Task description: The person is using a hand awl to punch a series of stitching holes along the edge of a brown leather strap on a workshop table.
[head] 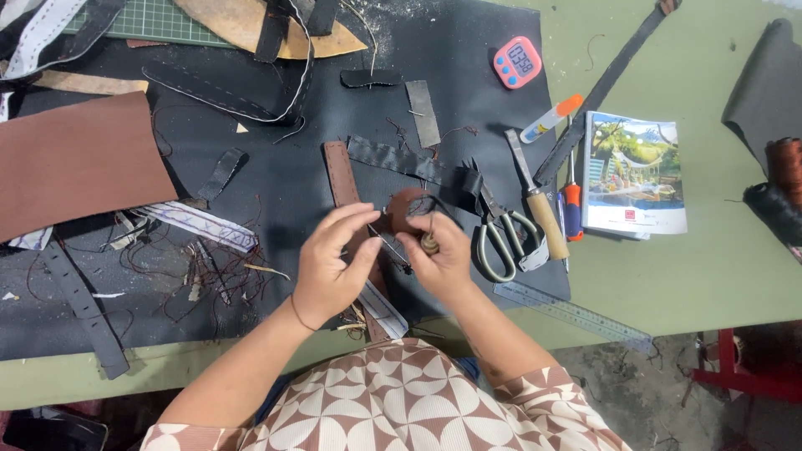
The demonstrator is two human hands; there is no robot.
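Far left of the hands a brown leather sheet (75, 159) lies flat on the dark mat (276, 167) covering the green worktop (718, 267), with black straps and thread scraps near it. The left hand (330, 267) has its fingers curled, pinching a thin needle-like tool (386, 247). Touching it, the right hand (439, 250) is closed around a small wooden-handled awl (429, 243), holding a round brown leather piece (407, 209) just above both hands. Just right lie scissors (501, 238), a chisel (535, 196), a steel ruler (572, 316) and a booklet (635, 171).
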